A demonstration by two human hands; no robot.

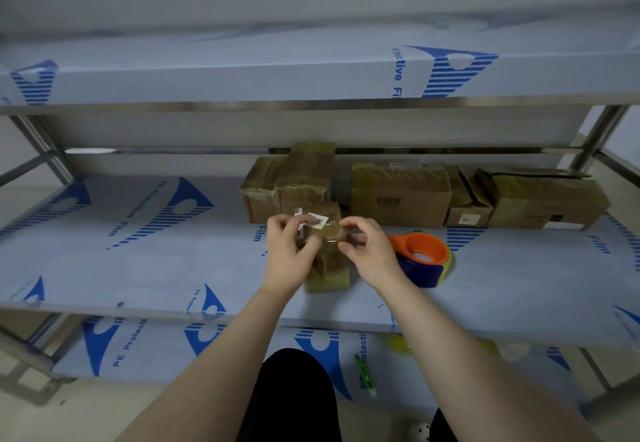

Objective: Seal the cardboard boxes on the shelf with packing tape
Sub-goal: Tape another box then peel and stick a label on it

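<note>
A small taped cardboard box (pixel 329 265) with a white label stands on the middle shelf (pixel 138 268), between my hands. My left hand (pixel 289 251) grips its left side, fingers curled over the top edge. My right hand (pixel 367 251) pinches the top right edge of the box, where clear tape shows. Just to the right of that hand an orange and blue tape dispenser (pixel 422 259) lies on the shelf. Several larger taped boxes (pixel 398 195) stand in a row behind.
An upper shelf (pixel 311 71) covered in blue-printed protective film overhangs the boxes. Steel posts (pixel 595 136) frame the rack at both sides. On the lower shelf lie a green cutter (pixel 365 372) and a yellow tape roll (pixel 401 344). My dark trouser legs show at the bottom.
</note>
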